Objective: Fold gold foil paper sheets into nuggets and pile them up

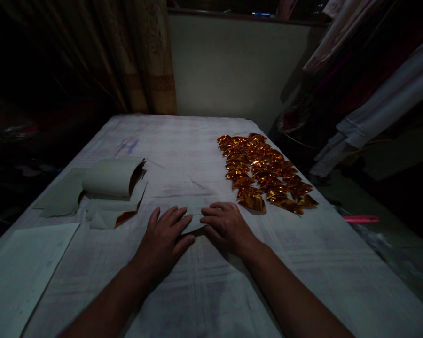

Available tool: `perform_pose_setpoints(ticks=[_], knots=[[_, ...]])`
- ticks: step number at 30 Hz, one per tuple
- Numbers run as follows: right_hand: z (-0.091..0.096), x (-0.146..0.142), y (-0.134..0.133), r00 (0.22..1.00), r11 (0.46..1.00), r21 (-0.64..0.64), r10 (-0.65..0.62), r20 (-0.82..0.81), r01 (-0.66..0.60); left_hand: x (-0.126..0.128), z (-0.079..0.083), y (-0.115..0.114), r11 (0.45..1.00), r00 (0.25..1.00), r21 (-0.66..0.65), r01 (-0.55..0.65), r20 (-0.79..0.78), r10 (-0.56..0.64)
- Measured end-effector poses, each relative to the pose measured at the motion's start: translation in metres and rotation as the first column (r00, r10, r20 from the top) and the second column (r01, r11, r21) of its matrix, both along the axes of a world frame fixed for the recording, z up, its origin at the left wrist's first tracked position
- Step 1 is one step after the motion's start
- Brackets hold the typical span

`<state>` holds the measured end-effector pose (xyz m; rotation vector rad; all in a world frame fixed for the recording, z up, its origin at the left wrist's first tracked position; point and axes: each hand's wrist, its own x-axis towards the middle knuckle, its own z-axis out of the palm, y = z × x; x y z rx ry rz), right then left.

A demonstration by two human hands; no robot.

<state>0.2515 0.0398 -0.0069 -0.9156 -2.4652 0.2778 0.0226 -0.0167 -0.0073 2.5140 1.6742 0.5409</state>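
Note:
A small pale sheet of paper (pixel 193 223), partly folded over, lies on the cloth-covered table between my hands. My left hand (pixel 166 233) rests on its left part with fingers stretched out and slightly apart, thumb off to the side. Bent fingers of my right hand (pixel 227 226) press together at the paper's right edge, and they cover that end. To the right lie several rows of folded shiny gold foil paper pieces (pixel 259 171). A curled stack of pale sheets (pixel 107 180) with gold undersides sits to the left.
A large white sheet (pixel 28 267) lies at the table's left front. The table (pixel 204 295) has a pale checked cloth. Behind it stand a curtain (pixel 141 61) and a wall (pixel 229 65). Clothes (pixel 391 98) hang at the right, above a pink handle (pixel 361 218) beside the table.

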Motion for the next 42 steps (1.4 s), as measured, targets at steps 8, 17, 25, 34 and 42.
perform_pose_setpoints(ticks=[8,17,25,34,42], knots=[[-0.007,-0.002,0.001,0.994,0.988,-0.132,-0.092,-0.061,0.084,-0.02,0.015,0.011,0.997,0.982,-0.067,-0.031,0.185,0.043],[-0.005,-0.021,0.002,0.931,0.927,-0.249,-0.326,-0.164,0.28,-0.017,0.012,0.016,0.995,0.959,-0.003,-0.103,0.264,0.1],[-0.004,-0.028,0.0,0.915,0.914,-0.225,-0.375,-0.148,0.338,-0.004,0.008,0.009,0.965,0.991,0.25,-0.079,0.124,0.049],[-0.004,-0.029,0.0,0.913,0.913,-0.213,-0.381,-0.145,0.347,0.025,0.003,-0.008,0.965,0.985,0.196,0.175,-0.03,-0.172],[-0.006,-0.028,0.0,0.909,0.917,-0.179,-0.385,-0.158,0.357,0.021,-0.006,-0.008,0.978,0.988,0.143,0.149,0.007,-0.151]])
